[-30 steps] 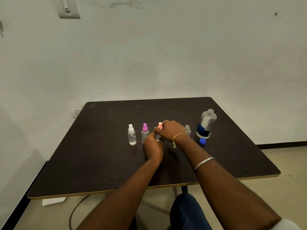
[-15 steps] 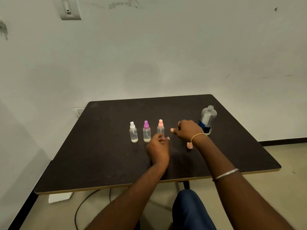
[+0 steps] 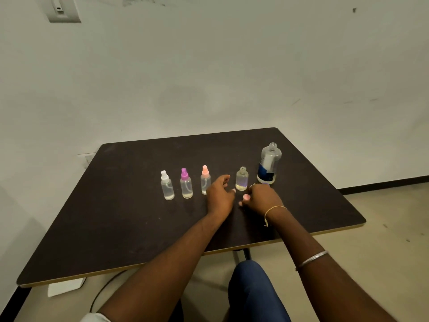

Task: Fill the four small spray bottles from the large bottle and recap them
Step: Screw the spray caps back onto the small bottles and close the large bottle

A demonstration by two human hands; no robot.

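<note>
Nearest the camera, a knee in blue cloth (image 3: 253, 289) is showing between two bare forearms that are reaching over the near edge of a dark table (image 3: 116, 217).

- Silver bangle (image 3: 312, 259): sitting on the right forearm; a yellow thread (image 3: 275, 209) is circling the right wrist.
- Right hand (image 3: 261, 197): resting on the table, fingers curled, fingertips pinching a small pink cap (image 3: 246, 196).
- Left hand (image 3: 219, 194): lying just beside the right, fingers loosely curled and apart, gripping nothing.
- Row of small bottles standing upright mid-table, left to right:
  - the white-capped spray bottle (image 3: 167, 185);
  - the purple-capped spray bottle (image 3: 186, 184);
  - the peach-capped spray bottle (image 3: 205, 177), its lower part hiding behind the left hand;
  - the uncapped small bottle (image 3: 242, 178), just beyond the two hands, holding a little liquid at its base.
- Large bottle (image 3: 269, 163): standing upright at the right end of the row, neck open, blue label low on its body.
- White wall (image 3: 209, 66): rising behind the table, carrying a switch plate (image 3: 65, 10) at upper left.
</note>
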